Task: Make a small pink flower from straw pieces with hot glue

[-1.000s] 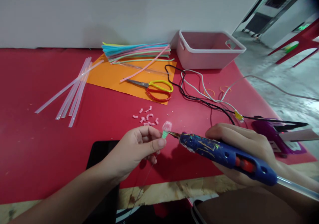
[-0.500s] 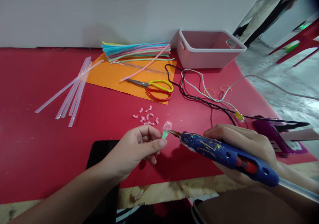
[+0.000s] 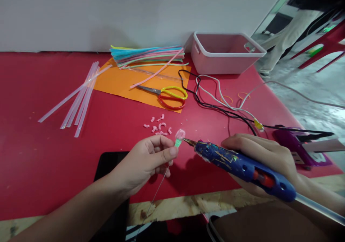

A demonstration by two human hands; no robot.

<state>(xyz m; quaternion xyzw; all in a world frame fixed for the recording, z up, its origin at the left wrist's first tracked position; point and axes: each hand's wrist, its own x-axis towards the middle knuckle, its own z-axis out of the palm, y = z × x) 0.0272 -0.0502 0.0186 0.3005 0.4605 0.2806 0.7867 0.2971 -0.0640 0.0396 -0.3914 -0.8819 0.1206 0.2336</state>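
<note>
Between thumb and fingers, my left hand [image 3: 153, 157] pinches a small craft flower bud [image 3: 180, 134], pink on top with a green base. A thin wire stem [image 3: 159, 188] runs down from it past the table edge. My right hand [image 3: 265, 159] is wrapped round a blue hot glue gun [image 3: 242, 166], a clear glue stick [image 3: 320, 208] jutting from its back. The metal nozzle lies right beside the green base; whether it touches cannot be made out. Just beyond the bud lie several curled pink cut pieces [image 3: 161, 125].
Yellow-and-red-handled scissors [image 3: 172, 96] and a bundle of pipe cleaners [image 3: 148, 55] rest on orange paper [image 3: 115, 84]. Glue sticks [image 3: 83, 98] lie left. Cords [image 3: 215, 105] cross the right side near a pink bin [image 3: 223, 62]. A dark phone-like slab [image 3: 107, 163] sits under my left forearm.
The bud has turned slightly in my left hand, and more of the wire shows. The glue gun's rear has shifted a little left. A person's legs in the background have moved.
</note>
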